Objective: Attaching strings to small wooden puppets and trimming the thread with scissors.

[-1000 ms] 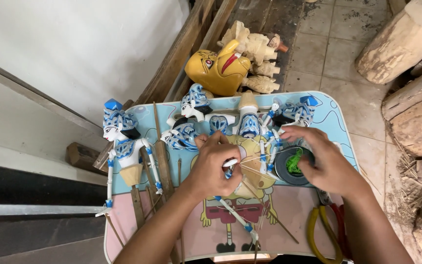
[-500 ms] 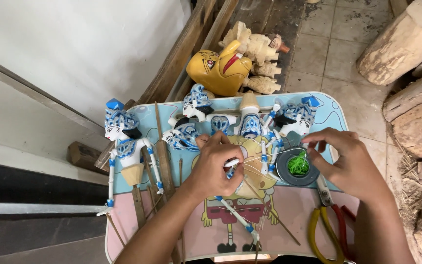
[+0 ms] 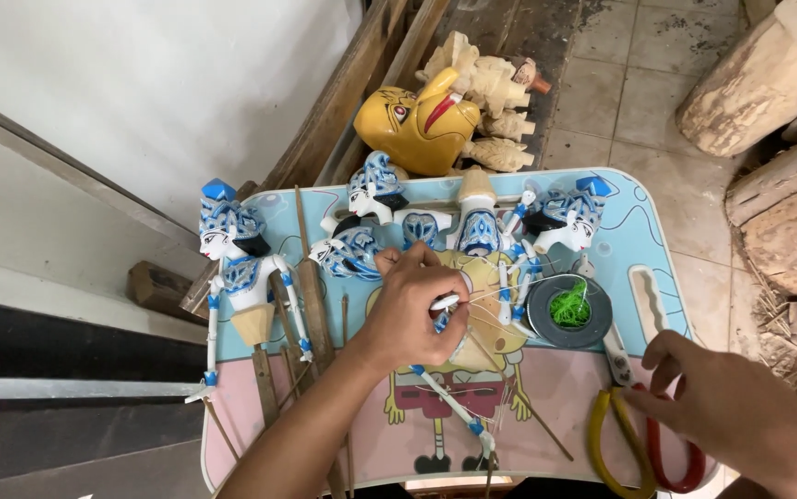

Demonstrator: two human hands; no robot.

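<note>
The person's left hand [image 3: 414, 314] is closed around the white-and-blue jointed arm of a small painted rod puppet [image 3: 454, 407], pinching its upper end between thumb and fingers; the arm runs from the fist down toward the near edge of the small cartoon-printed table with a light blue and pink top [image 3: 643, 231] on which it lies. Thin pale threads [image 3: 500, 296] stretch from the pinched spot toward a round dark grey shallow dish [image 3: 539, 319] just to the right, and the dish holds a loose tangle of bright green thread [image 3: 569, 308]. The right hand [image 3: 726, 411] rests low at the table's right corner with its fingers curled over the handles of the yellow-and-red-handled scissors [image 3: 615, 434], touching them; whether the fingers pass through the loops cannot be told. At the far side of the table lie several more white-faced puppet figures with blue patterned headdresses [image 3: 375, 189], and one complete blue-and-white puppet on thin sticks [image 3: 232, 268] lies at the left edge. Beyond the table, on the floor, sits a yellow carved wooden mask with a red beak [image 3: 422, 125], next to a heap of unpainted pale carved wooden pieces [image 3: 486, 92]. Rough logs [image 3: 759, 83] lie at the right.
</note>
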